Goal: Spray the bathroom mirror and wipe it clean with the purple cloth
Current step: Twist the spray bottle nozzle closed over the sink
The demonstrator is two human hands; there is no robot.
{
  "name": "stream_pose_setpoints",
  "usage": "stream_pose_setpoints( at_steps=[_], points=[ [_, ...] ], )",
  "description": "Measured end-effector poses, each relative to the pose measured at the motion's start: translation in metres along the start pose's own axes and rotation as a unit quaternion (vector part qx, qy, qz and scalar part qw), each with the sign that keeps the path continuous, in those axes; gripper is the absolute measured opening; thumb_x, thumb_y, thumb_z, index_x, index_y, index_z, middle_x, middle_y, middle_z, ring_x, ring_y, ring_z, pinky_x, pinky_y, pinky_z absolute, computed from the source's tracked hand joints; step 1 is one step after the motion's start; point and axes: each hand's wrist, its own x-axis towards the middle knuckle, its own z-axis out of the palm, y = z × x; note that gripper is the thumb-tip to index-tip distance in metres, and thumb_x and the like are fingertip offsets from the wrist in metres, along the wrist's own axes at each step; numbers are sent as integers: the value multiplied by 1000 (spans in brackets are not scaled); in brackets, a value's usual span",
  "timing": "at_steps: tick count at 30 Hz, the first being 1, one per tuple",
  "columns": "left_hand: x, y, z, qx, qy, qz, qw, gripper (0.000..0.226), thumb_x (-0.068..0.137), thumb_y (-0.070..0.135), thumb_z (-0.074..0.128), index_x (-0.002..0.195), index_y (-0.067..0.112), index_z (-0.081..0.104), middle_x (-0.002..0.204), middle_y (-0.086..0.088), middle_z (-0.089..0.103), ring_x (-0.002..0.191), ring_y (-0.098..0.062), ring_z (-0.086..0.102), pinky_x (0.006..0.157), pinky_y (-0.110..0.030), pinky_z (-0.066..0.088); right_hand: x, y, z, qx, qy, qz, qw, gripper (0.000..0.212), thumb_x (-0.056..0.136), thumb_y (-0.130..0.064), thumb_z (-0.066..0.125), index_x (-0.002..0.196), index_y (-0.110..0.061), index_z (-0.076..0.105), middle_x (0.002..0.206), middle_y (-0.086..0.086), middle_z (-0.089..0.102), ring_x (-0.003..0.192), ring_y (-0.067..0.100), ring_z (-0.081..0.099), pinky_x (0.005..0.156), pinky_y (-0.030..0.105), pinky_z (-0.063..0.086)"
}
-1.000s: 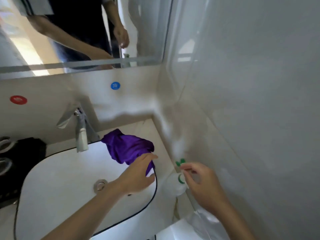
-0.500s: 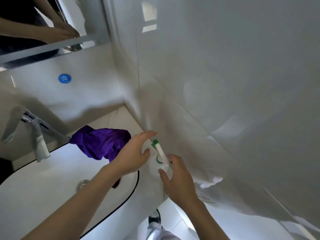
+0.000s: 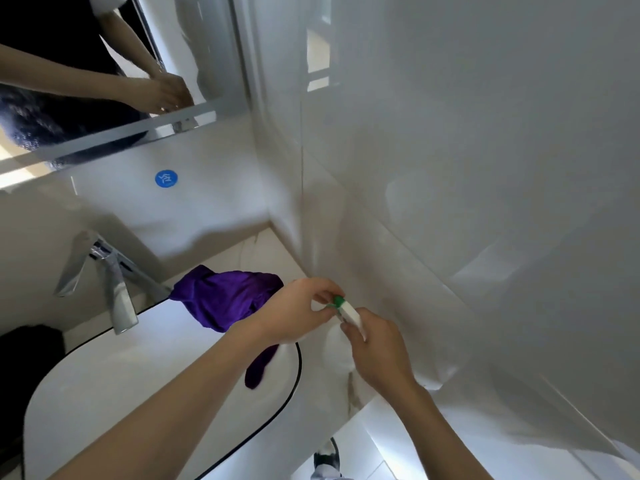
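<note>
So both hands are on the spray bottle right now, which sits on the counter in the corner just right of the sink. The right hand is wrapped around the white sprayer head and neck from the near side, fingers curled on it, looks like it's steadying the bottle. The left hand has its fingertips pinched on the green nozzle tip, my guess is it's twisting the nozzle open before any spraying happens. The purple cloth is just lying there, draped over the sink's back right rim with a tail hanging into the basin, nobody's holding it, which makes sense since wiping comes after. The faucet is at the sink's back left, and the mirror is up above it, untouched as far as I can tell. Compared to half a second ago, the left hand was hovering open over the cloth and reaching toward the bottle, now it's actually got the nozzle, and the right hand has shifted up onto the sprayer head.
</note>
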Motion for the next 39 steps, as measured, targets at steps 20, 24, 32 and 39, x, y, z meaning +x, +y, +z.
stream_pose_setpoints(
  at_steps=[20,24,32,39],
  points=[
    [-273,-31,-97,-298,396,-100,863,17,84,5,80,89,17,69,88,1,75,80,-14,69,82,-29,57,-66,-218,69,344,-238,-196,887,23,83,-1,76,78,-23,76,74,2,73,66,11,64,63,20,51],
    [-320,-48,-90,-293,457,-116,831,11,81,14,79,89,15,71,89,-5,76,79,-13,69,79,-27,58,-96,-237,111,410,-301,-179,842,10,78,-15,75,81,-23,79,79,12,75,72,18,70,68,26,56],
    [-335,-86,-63,-319,478,-128,808,15,88,5,78,89,19,72,85,1,75,76,-11,70,75,-24,56,-116,-233,140,364,-292,-110,877,5,85,0,74,85,-5,75,73,8,75,66,11,68,62,20,53],
    [-320,-102,-50,-333,457,-161,809,17,91,6,75,91,23,72,91,4,76,85,-15,73,83,-34,60,-105,-223,152,351,-254,-67,899,19,80,-3,80,75,-21,78,79,10,72,68,15,65,63,23,53]
  ],
)
